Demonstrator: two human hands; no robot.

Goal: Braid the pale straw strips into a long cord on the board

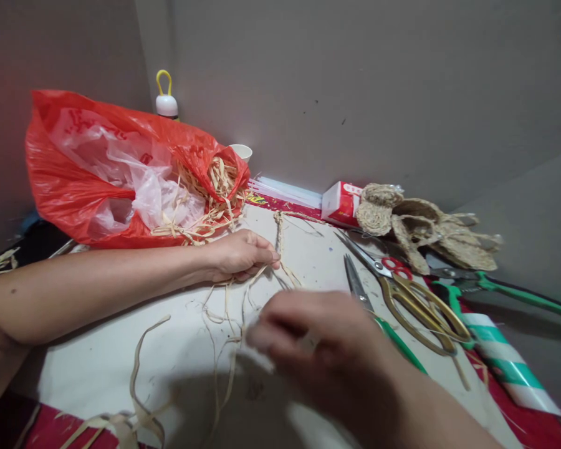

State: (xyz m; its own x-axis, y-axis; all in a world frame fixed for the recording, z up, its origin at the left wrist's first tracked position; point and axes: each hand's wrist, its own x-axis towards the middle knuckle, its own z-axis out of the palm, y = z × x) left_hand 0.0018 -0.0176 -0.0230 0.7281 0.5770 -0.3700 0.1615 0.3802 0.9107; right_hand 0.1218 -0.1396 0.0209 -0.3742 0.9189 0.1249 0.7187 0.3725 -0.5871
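On the white board (187,368), my left hand (240,254) pinches a thin braided raffia cord (279,234) between thumb and fingertips. Above the fingers the braid runs up toward the board's far edge; below them, loose raffia strands (227,312) spread over the surface. Nearer to me, my right hand (325,349) is smeared by motion, its fingers curled above the strand ends. Whether it holds a strand I cannot make out. Wider raffia strips (138,380) lie at the near left.
A red plastic bag (70,199) with raffia stands at the back left. Along the right lie gold-handled scissors (397,305), green-handled scissors (402,343), green-handled shears (509,290), a striped roll (509,362), a red-and-white box (340,202) and woven straw pieces (416,227).
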